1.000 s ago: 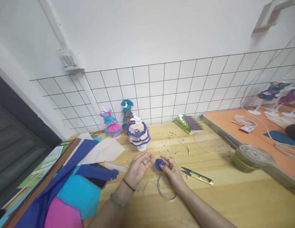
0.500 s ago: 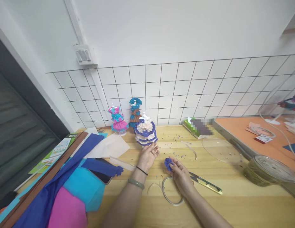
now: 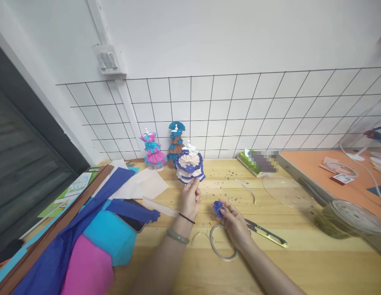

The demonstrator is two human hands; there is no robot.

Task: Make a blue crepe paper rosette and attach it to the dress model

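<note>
Right grip (image 3: 235, 224): closed on a pleated blue rosette (image 3: 218, 208), thumb and fingers pinching its right edge.
Rosette position: held over the desk (image 3: 205, 280), apart from the left grip (image 3: 190, 199), faces of the pleats toward the camera.
Left grip: fingers curled, tips at the lower hem of the blue-and-white dress (image 3: 190, 164); can't tell if it's pinching the hem or only touching.
Blue-and-white dress: upright on its small form, pale fan at the front, small blue flower below.
Other dresses: teal-and-brown one (image 3: 177, 141) just behind; pink-and-blue one (image 3: 155, 155) to the left. Both upright, near the wall.
Snips (image 3: 268, 234): flat on desk, right of the right grip, blade end partly hidden by it.
Wire ring (image 3: 226, 259): flat, partly under the right forearm.
Paper, left side: blue strip (image 3: 129, 210) across a phone (image 3: 135, 224); cyan sheet (image 3: 107, 235) and pink sheet (image 3: 86, 268) nearer the camera.
Scraps: tiny bits scattered beyond the rosette.
</note>
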